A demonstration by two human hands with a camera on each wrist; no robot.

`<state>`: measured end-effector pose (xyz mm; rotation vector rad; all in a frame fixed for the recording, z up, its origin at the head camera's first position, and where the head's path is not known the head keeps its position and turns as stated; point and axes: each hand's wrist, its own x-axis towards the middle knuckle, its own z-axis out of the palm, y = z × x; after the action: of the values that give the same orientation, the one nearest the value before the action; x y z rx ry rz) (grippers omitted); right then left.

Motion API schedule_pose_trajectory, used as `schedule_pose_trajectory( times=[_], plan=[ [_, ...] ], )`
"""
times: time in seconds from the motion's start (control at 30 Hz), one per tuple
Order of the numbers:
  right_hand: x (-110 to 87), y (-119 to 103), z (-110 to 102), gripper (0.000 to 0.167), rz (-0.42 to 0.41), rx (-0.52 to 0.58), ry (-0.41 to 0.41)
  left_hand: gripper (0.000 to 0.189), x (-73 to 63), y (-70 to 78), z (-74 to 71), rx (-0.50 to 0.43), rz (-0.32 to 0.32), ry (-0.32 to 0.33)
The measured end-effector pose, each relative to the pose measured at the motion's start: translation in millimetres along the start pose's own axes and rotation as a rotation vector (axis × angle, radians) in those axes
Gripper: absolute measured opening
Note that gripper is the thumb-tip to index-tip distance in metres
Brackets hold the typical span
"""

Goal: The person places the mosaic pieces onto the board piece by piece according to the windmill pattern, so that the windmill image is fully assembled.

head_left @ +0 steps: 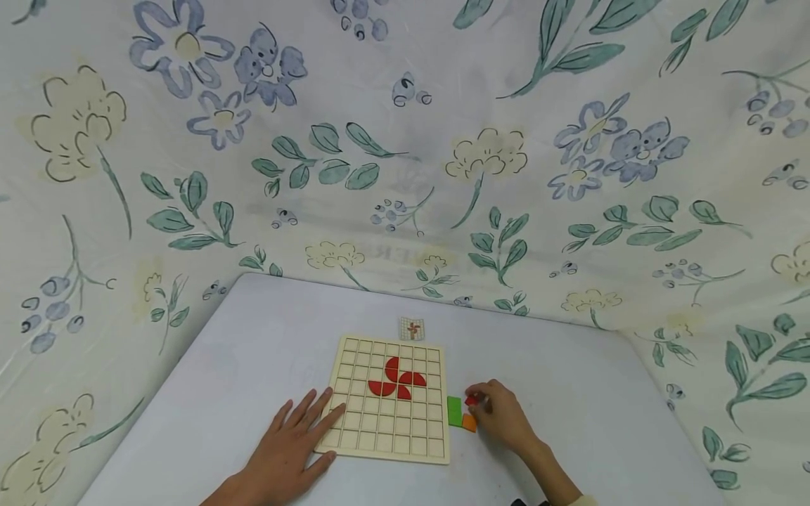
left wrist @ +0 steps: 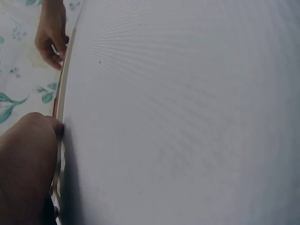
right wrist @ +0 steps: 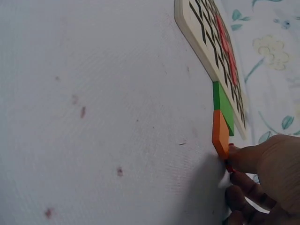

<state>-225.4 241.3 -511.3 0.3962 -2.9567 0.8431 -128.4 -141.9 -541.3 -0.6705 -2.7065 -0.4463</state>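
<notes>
Left hand: open, fingers spread across the left edge of the board, thumb by its near corner; the pose probably keeps the board from sliding.
Right hand: pinches 1 red piece between thumb and fingertips, low over the table to the right of the board; a fingertip grip suits so small a piece.
Orange piece: lies flat beside the right hand, against the green stock; presumably set here for easy reach.
Green stock: flat, just beside the board's right edge; whether 1 piece or more cannot be told.
Board: a shallow grid of framed cells, flat on the table; its raised dividers likely hold each piece in place.
Cells, filled: red shapes form a pinwheel and seem to occupy 7 cells; its lower arm covers only 1.
Cells, other: bare wood.
Card: beyond the far edge, showing a small red pinwheel on a grid; apparently placed for viewing.
Backdrop: floral cloth.
</notes>
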Motion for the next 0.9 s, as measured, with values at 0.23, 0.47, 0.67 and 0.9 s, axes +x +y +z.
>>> schedule_pose_trajectory(
  times=[0.23, 0.47, 0.67, 0.9],
  plan=[
    [2.8, 1.2, 2.6, 0.034, 0.023, 0.004, -0.003, 0.067, -0.4, -1.3, 0.9, -0.005, -0.005, -0.005],
    [6.1, -1.9, 3.4, 0.024, -0.013, -0.049, 0.019, 0.065, 0.4, 0.2, 0.0, -0.007, -0.008, -0.014],
    [7.3, -2.4, 6.0, 0.019, 0.012, 0.021, 0.038, 0.066, 0.0, -0.1, 0.5, 0.009, -0.010, -0.013],
    [9.6, -4.1, 9.3, 0.016, 0.020, 0.169, 0.105, 0.065, -0.2, 0.7, -0.9, 0.011, -0.008, -0.011]
  ],
)
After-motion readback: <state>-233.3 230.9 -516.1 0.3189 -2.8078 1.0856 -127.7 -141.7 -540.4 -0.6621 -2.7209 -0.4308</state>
